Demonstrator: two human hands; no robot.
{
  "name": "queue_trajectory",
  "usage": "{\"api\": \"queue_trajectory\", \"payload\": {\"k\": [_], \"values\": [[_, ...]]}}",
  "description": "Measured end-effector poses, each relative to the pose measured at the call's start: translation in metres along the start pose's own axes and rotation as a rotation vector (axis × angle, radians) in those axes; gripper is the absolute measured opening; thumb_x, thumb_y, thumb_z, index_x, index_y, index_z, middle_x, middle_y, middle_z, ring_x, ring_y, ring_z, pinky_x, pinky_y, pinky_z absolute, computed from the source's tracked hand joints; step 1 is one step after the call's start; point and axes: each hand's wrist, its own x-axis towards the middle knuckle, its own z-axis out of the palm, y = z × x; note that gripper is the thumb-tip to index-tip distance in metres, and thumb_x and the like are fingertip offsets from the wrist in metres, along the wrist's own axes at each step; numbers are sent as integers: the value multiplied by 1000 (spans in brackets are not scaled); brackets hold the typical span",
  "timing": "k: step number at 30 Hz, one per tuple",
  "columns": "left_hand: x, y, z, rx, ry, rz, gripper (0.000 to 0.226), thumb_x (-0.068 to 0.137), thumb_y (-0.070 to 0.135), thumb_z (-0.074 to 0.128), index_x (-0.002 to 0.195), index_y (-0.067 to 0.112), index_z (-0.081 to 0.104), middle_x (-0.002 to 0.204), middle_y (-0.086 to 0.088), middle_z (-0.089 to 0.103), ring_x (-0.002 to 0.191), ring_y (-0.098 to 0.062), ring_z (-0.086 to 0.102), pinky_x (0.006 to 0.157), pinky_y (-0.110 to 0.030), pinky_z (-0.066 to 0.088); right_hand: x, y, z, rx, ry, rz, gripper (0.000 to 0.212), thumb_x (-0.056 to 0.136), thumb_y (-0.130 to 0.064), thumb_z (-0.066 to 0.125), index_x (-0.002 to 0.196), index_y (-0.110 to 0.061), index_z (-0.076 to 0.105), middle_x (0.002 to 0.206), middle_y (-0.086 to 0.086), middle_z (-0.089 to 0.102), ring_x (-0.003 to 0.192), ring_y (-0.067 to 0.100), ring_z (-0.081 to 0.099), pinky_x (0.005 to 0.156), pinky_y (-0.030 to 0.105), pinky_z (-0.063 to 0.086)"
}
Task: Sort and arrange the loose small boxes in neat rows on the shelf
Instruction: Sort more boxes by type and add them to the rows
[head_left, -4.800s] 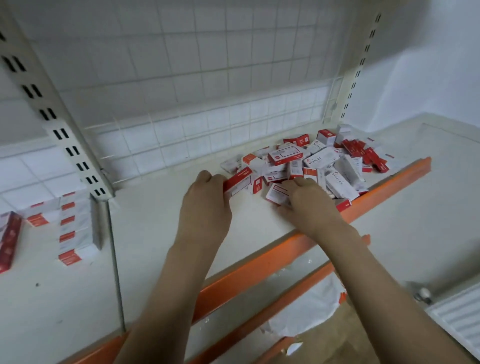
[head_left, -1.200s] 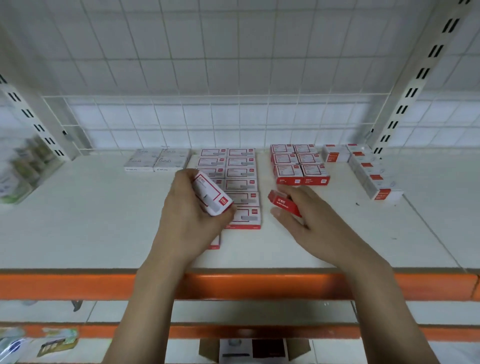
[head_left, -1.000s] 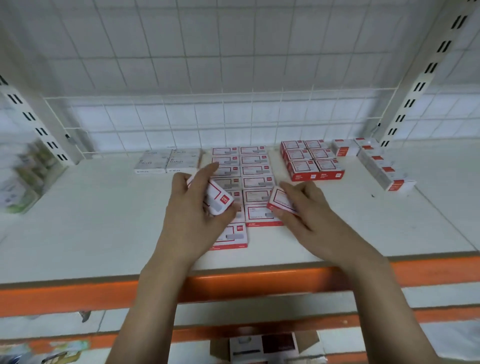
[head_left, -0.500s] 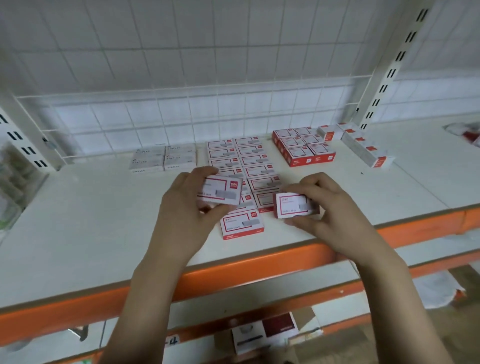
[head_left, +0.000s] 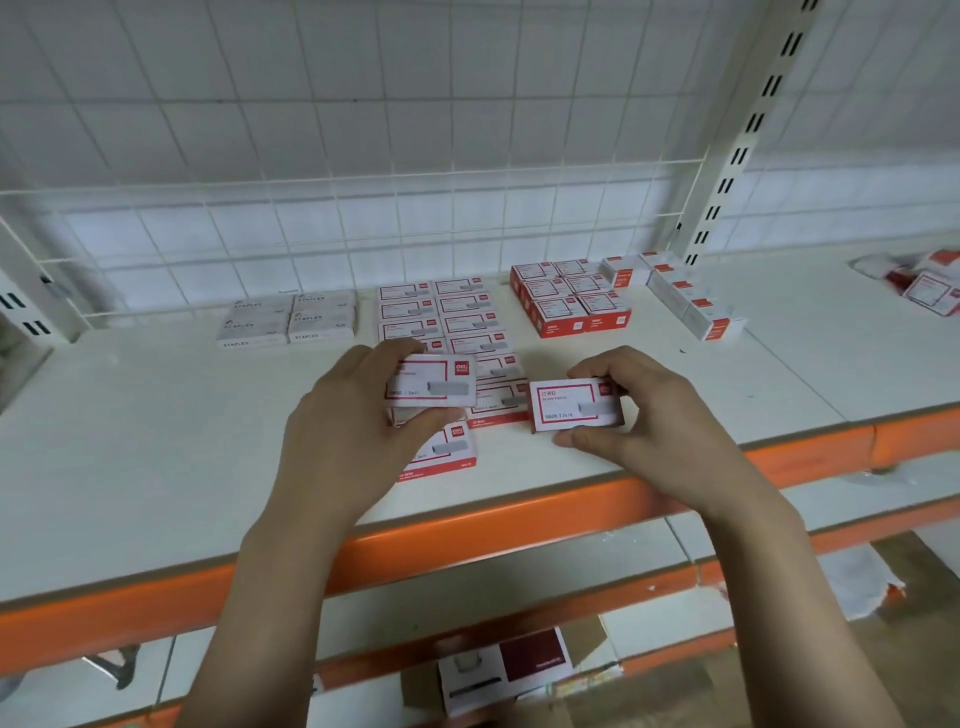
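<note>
Boxes (head_left: 445, 332) lie in two neat columns on the shelf (head_left: 156, 441), running from the back grid toward the orange front edge. Just over the columns' near end, the left hand (head_left: 353, 431) pinches a white box (head_left: 432, 387) between thumb and fingers. Right of the columns, the right hand (head_left: 660, 431) grips another box (head_left: 575, 406) the same way.

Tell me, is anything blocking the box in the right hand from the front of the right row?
Nothing visible does. The right hand holds its box just beside the row's front box, with bare shelf below.
</note>
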Motion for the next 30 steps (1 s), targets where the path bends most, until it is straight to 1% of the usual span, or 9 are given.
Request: {"api": "queue_trajectory", "payload": {"k": [3, 6, 8, 11, 13, 17, 23, 27, 30], "values": [[-1, 1, 3, 6, 2, -23, 61, 75, 47, 68, 129, 25, 49, 120, 5, 60, 98, -18, 59, 84, -36, 51, 1, 0, 1, -43, -65, -23, 43, 69, -30, 80, 104, -26, 57, 100, -13, 56, 92, 2, 49, 76, 15, 41], [-2, -2, 5, 27, 46, -20, 58, 72, 46, 71, 122, 20, 58, 120, 3, 56, 93, -15, 57, 80, -32, 49, 3, -1, 13, -120, -156, -60, 46, 68, -35, 79, 109, -28, 60, 102, -14, 54, 97, 6, 47, 85, 21, 39], [-4, -6, 6, 23, 59, -24, 56, 70, 46, 72, 117, 17, 63, 116, 0, 54, 87, -11, 52, 75, -24, 46, 4, -3, 22, -153, -211, -54, 53, 70, -37, 77, 118, -26, 58, 111, -11, 53, 105, 7, 44, 90, 18, 34], [-8, -10, 5, 17, 40, -33, 54, 70, 45, 73, 117, 21, 63, 98, 3, 56, 81, -7, 50, 68, -10, 37, 7, -5, 31, -196, -246, -38, 60, 74, -37, 74, 128, -23, 52, 124, -7, 49, 116, 10, 40, 96, 19, 29], [-12, -13, 5, 14, 32, -38, 53, 71, 43, 74, 118, 23, 61, 95, 7, 55, 82, -7, 51, 68, -14, 40, 9, -6, 35, -201, -255, -31, 62, 75, -37, 73, 131, -22, 49, 128, -5, 47, 120, 12, 37, 100, 20, 28], [-19, -16, 5, 24, 27, -59, 51, 73, 43, 73, 118, 25, 58, 104, 8, 60, 90, -13, 56, 75, -30, 49, 10, -6, 40, -182, -258, -42, 58, 77, -35, 72, 129, -22, 51, 127, -5, 46, 121, 11, 37, 101, 19, 28], [-21, -15, 7, 29, 25, -69, 48, 73, 45, 71, 115, 24, 61, 106, 7, 63, 89, -12, 57, 74, -26, 45, 6, 2, 39, -141, -222, -73, 36, 78, -19, 73, 113, -19, 65, 124, -5, 52, 119, 13, 41, 97, 19, 31], [-23, -17, 7, 38, 21, -62, 48, 73, 43, 73, 115, 24, 61, 107, 7, 63, 93, -13, 58, 74, -24, 43, 10, 4, 44, -122, -195, -77, 33, 77, -17, 73, 110, -18, 67, 121, -4, 54, 117, 15, 44, 97, 19, 32], [-25, -20, 4, 52, 38, -46, 49, 72, 41, 74, 114, 20, 61, 107, 6, 62, 88, -8, 53, 72, -23, 41, 13, 5, 46, -127, -167, -72, 33, 76, -17, 75, 109, -17, 68, 117, -2, 55, 114, 18, 47, 95, 20, 33]]}}
